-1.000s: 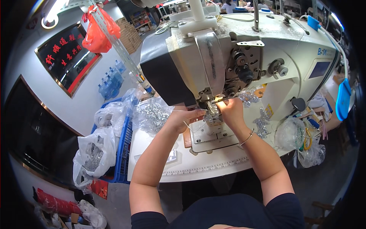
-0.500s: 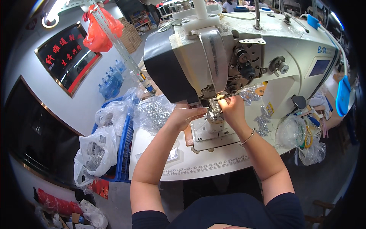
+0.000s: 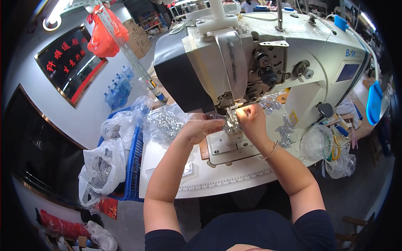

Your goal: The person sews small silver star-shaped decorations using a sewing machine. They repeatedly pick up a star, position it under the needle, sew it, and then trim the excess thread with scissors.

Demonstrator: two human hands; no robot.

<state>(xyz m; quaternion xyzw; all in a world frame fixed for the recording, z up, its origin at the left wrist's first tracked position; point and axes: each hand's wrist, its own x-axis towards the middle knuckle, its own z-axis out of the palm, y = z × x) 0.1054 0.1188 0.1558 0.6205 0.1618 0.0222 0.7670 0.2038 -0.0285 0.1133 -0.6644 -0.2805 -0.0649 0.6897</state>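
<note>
A large white sewing machine (image 3: 310,54) with a dark front cover stands before me, and both my hands are close around its needle area. My left hand (image 3: 199,129) is on the left of the presser foot (image 3: 231,121), its fingers stretched toward it and somewhat blurred. On the right of the foot, my right hand (image 3: 252,121) has its fingers curled in and pressed together. Whatever lies between those fingers is hidden. Shiny silvery trim pieces (image 3: 169,123) in clear plastic lie left of my left hand. More silvery trim (image 3: 286,131) rests right of my right wrist.
A blue plastic crate (image 3: 133,180) with white bags (image 3: 102,167) stands at the table's left. A printed ruler strip (image 3: 226,182) runs along the table's front edge. Yellow-handled scissors (image 3: 336,148) and a clear bag (image 3: 317,142) are on the right. Water bottles (image 3: 119,90) stand by the wall.
My left hand has shifted slightly left, off the presser foot. My right hand's fingers have curled in more beside the foot. The whole view has moved a little.
</note>
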